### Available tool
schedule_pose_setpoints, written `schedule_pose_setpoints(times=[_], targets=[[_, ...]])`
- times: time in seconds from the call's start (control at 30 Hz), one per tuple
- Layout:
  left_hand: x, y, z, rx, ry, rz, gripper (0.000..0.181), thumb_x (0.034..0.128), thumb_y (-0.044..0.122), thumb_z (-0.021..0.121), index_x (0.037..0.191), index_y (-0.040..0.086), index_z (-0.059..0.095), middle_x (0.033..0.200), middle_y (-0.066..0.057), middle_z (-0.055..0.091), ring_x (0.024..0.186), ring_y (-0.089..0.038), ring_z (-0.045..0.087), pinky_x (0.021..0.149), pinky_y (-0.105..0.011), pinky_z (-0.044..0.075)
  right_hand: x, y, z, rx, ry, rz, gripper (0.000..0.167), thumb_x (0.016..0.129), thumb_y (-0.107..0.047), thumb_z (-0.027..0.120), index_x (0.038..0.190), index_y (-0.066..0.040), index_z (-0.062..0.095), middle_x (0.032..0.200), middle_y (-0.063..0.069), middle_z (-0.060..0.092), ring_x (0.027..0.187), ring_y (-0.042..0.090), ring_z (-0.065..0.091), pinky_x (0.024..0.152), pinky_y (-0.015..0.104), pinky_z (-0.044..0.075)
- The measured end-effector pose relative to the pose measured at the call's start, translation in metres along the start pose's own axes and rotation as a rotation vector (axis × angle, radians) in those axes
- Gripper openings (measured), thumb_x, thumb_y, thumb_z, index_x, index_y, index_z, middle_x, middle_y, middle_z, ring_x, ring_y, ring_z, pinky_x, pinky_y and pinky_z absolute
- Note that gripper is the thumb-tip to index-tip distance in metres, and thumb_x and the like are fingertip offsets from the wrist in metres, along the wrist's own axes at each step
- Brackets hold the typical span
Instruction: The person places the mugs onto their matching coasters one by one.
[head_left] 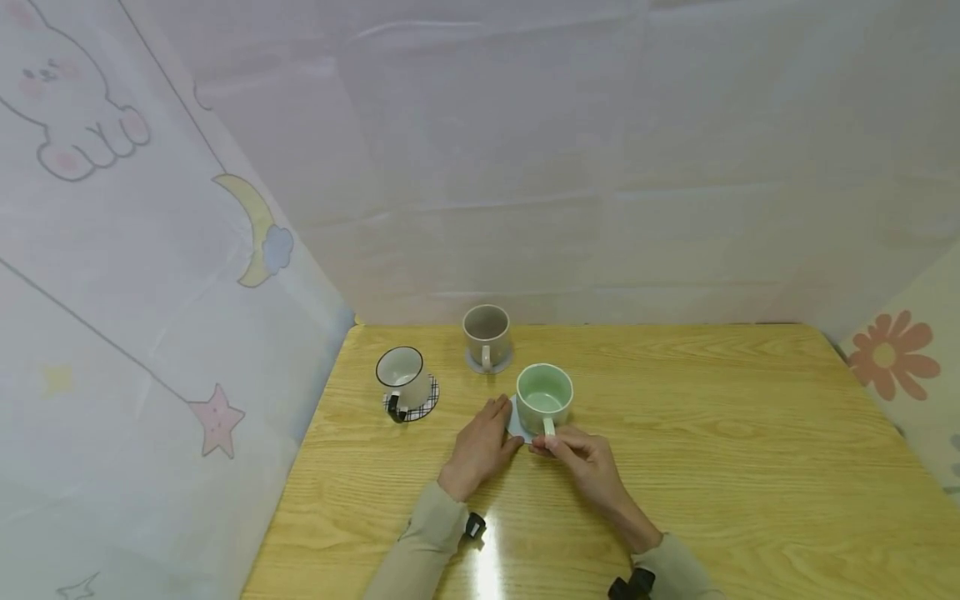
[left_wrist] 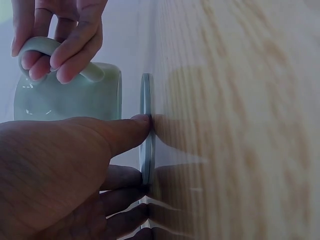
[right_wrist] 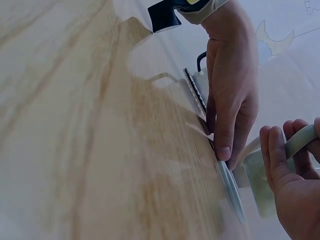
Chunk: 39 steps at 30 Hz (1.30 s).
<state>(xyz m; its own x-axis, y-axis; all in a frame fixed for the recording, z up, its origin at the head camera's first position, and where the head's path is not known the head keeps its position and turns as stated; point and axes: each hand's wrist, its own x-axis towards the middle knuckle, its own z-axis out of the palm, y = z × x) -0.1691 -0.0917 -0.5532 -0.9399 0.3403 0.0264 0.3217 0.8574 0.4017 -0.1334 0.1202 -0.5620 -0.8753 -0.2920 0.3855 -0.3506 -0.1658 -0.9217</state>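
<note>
A light green mug is upright at the middle of the table, its handle toward me. My right hand holds it by that handle, with fingers through the loop in the left wrist view. A thin pale blue round coaster lies on the wood below and slightly left of the mug. Between mug base and coaster a gap shows in the left wrist view. My left hand holds the coaster at its edge, thumb on the near side and fingers on the left.
Back left, a white mug with black rim and handle stands on a checked coaster. A grey-beige mug stands on a pale coaster near the back edge. Printed cloth walls enclose the wooden table.
</note>
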Motion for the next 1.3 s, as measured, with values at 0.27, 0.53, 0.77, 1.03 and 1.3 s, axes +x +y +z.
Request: schedule_pose_setpoints(times=[0.27,0.53,0.77,1.03,1.3], targets=[[0.002,0.000,-0.001,-0.003,-0.005,-0.007,0.067,0.1024,0.030,0.074,0.157,-0.001,0.051,0.165,-0.018,0.048,0.151,-0.039,0.048,0.119,-0.053,0.047,0.000,0.002,0.001,-0.070,0.009,0.012,0.021,0.106,0.006,0.058,0.107,0.016,0.076,0.102,0.032,0.073,0.098,0.019,0.078,0.088,0.024,0.062],[0.001,0.001,-0.001,0.014,0.007,-0.005,0.066,0.1019,0.030,0.074,0.156,0.000,0.052,0.163,-0.017,0.050,0.150,-0.038,0.050,0.119,-0.052,0.047,0.000,0.008,0.001,-0.104,0.013,0.033,0.021,0.106,0.004,0.059,0.107,0.014,0.078,0.103,0.030,0.075,0.100,0.011,0.075,0.088,0.022,0.061],[0.001,0.001,-0.001,0.013,0.001,-0.009,0.067,0.1021,0.031,0.074,0.157,0.000,0.051,0.164,-0.016,0.050,0.152,-0.037,0.048,0.120,-0.051,0.046,0.001,0.012,0.001,-0.102,0.006,0.043,0.021,0.106,0.003,0.059,0.107,0.011,0.079,0.104,0.028,0.076,0.101,0.012,0.075,0.089,0.024,0.062],[0.002,0.001,0.001,0.000,-0.002,-0.026,0.069,0.1023,0.032,0.074,0.159,0.002,0.049,0.164,-0.016,0.050,0.151,-0.037,0.049,0.119,-0.053,0.047,0.003,0.014,0.003,-0.084,-0.015,0.050,0.022,0.107,0.002,0.058,0.109,0.014,0.077,0.103,0.035,0.073,0.099,0.028,0.078,0.091,0.026,0.062],[0.002,0.000,0.001,-0.040,0.007,-0.026,0.069,0.1025,0.031,0.074,0.159,0.003,0.049,0.165,-0.016,0.048,0.151,-0.040,0.048,0.118,-0.055,0.047,0.004,0.014,0.006,-0.073,-0.026,0.075,0.025,0.108,-0.001,0.058,0.112,0.018,0.074,0.108,0.039,0.071,0.101,0.031,0.079,0.092,0.032,0.064]])
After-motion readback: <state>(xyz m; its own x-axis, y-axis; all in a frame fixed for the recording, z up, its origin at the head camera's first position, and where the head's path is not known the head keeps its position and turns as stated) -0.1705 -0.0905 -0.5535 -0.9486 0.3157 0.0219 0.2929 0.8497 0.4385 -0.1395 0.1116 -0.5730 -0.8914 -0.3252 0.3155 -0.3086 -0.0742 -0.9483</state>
